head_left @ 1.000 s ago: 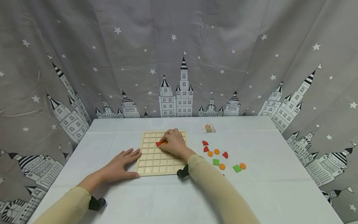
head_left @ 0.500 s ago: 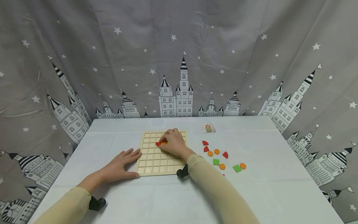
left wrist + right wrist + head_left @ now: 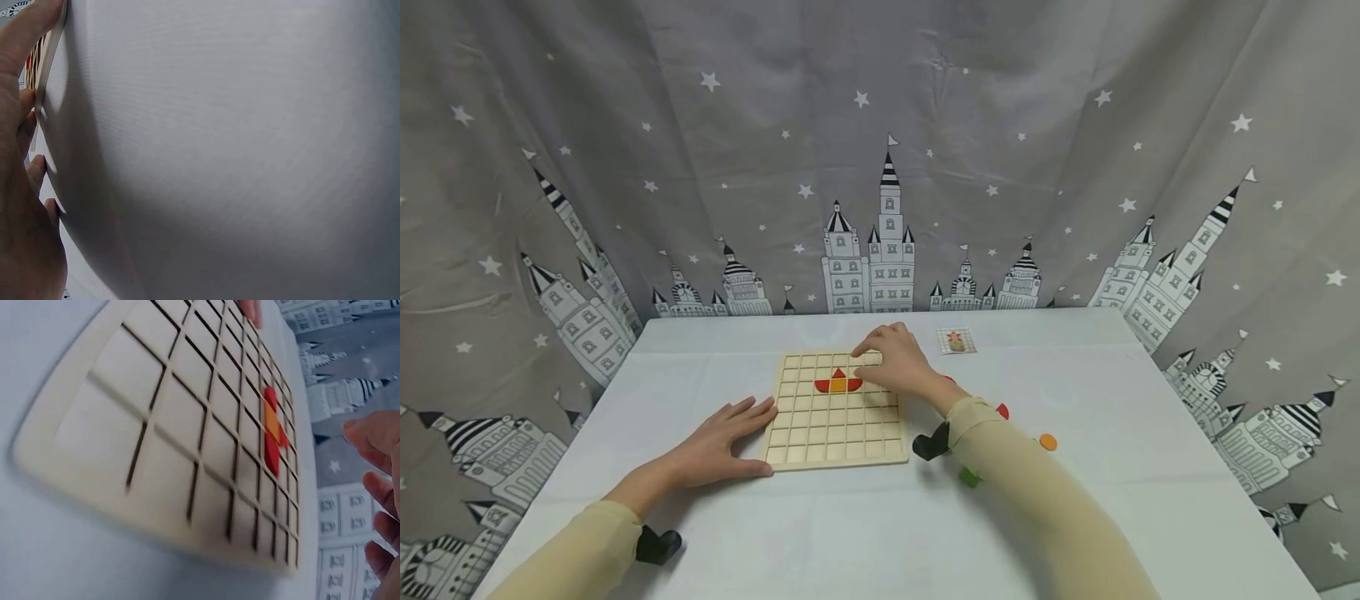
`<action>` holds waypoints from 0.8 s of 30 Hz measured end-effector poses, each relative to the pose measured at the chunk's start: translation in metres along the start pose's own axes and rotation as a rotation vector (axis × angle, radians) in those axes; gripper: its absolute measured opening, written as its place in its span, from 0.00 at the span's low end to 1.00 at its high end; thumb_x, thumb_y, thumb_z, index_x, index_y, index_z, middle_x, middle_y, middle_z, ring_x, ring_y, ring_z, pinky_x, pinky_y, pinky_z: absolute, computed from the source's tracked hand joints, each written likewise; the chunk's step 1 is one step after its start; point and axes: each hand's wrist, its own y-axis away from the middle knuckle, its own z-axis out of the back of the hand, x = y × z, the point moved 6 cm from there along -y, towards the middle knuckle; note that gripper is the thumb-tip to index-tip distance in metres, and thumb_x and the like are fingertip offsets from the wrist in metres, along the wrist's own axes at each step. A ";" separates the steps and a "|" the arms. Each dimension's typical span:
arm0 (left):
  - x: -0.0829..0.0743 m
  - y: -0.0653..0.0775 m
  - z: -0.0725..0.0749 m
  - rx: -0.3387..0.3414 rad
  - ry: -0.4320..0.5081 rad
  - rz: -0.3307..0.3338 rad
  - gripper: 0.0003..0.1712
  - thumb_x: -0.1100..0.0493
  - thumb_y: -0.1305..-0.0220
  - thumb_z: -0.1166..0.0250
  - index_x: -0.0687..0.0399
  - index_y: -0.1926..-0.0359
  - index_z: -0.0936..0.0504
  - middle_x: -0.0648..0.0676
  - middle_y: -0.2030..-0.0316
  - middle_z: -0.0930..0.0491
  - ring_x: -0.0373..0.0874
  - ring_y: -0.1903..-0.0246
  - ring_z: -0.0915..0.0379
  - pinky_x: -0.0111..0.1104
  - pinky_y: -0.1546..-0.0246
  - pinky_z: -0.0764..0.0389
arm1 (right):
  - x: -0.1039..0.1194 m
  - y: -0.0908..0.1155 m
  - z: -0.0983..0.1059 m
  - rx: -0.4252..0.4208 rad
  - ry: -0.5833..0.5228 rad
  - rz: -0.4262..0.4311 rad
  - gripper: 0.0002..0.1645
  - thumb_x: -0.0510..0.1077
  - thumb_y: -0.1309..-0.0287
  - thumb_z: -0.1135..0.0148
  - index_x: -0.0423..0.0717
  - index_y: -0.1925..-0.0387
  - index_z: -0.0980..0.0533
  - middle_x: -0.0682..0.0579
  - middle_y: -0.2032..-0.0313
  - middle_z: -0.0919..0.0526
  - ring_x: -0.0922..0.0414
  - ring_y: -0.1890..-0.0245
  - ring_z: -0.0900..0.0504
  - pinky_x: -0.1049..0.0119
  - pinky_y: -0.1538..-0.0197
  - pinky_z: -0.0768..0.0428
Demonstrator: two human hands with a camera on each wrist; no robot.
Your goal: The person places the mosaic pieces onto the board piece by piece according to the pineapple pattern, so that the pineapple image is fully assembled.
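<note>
A pale wooden grid board (image 3: pixel 808 433) lies on the white table. Near its top centre, a red triangle (image 3: pixel 838 373) sits above an orange square (image 3: pixel 838 386), with a red quarter-circle piece (image 3: pixel 822 386) to the left and another red piece (image 3: pixel 854 384) to the right. My left hand (image 3: pixel 726 442) lies spread on the table, its fingertips touching the board's left edge. Over the board's upper right is my right hand (image 3: pixel 901 362), thumb and fingers apart and nothing seen between them. The right wrist view also shows the fingers (image 3: pixel 369 434) held apart.
A small picture card (image 3: pixel 956 341) lies behind the board to the right. Right of the board are a red piece (image 3: pixel 1002 412), an orange disc (image 3: pixel 1048 442) and a green piece (image 3: pixel 970 477); my right sleeve (image 3: pixel 1037 492) covers others. A grey castle-print curtain (image 3: pixel 880 100) hangs behind.
My right hand has left the orange and red pieces and shifted right and slightly back, its fingers spreading. The red and orange figure is now uncovered. My left hand stays put.
</note>
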 end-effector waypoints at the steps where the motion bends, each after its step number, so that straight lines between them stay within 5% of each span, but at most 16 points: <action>1: 0.000 0.000 0.000 0.001 0.006 0.004 0.61 0.25 0.48 0.29 0.51 0.22 0.37 0.54 0.21 0.44 0.63 0.22 0.58 0.62 0.25 0.59 | -0.003 0.004 0.006 -0.004 0.002 0.000 0.17 0.54 0.37 0.30 0.57 0.48 0.14 0.55 0.44 0.22 0.50 0.36 0.36 0.48 0.31 0.36; 7: 0.001 -0.001 -0.001 0.012 0.010 0.011 0.61 0.24 0.48 0.30 0.50 0.21 0.38 0.54 0.21 0.45 0.63 0.22 0.59 0.62 0.25 0.59 | -0.027 0.036 0.028 0.017 0.016 -0.016 0.20 0.52 0.39 0.29 0.56 0.46 0.15 0.54 0.42 0.21 0.49 0.36 0.33 0.45 0.33 0.33; 13: 0.001 -0.001 -0.001 0.001 0.007 -0.006 0.61 0.24 0.48 0.30 0.51 0.22 0.37 0.54 0.21 0.44 0.64 0.22 0.59 0.64 0.26 0.59 | -0.067 0.076 0.047 0.059 -0.006 -0.088 0.24 0.52 0.39 0.28 0.54 0.42 0.17 0.50 0.36 0.24 0.43 0.28 0.40 0.40 0.25 0.44; 17: 0.000 -0.001 0.000 0.001 0.001 -0.011 0.61 0.24 0.48 0.30 0.51 0.22 0.37 0.55 0.21 0.44 0.64 0.22 0.59 0.63 0.26 0.59 | -0.095 0.100 0.062 0.068 -0.028 -0.158 0.25 0.53 0.38 0.28 0.56 0.40 0.17 0.48 0.32 0.27 0.44 0.30 0.39 0.37 0.31 0.36; 24: -0.003 -0.001 0.001 -0.016 0.015 -0.036 0.59 0.28 0.47 0.28 0.54 0.22 0.36 0.57 0.22 0.43 0.65 0.23 0.58 0.64 0.26 0.58 | -0.128 0.130 0.075 0.067 0.010 -0.218 0.24 0.54 0.40 0.28 0.57 0.42 0.16 0.50 0.38 0.23 0.43 0.33 0.36 0.36 0.31 0.37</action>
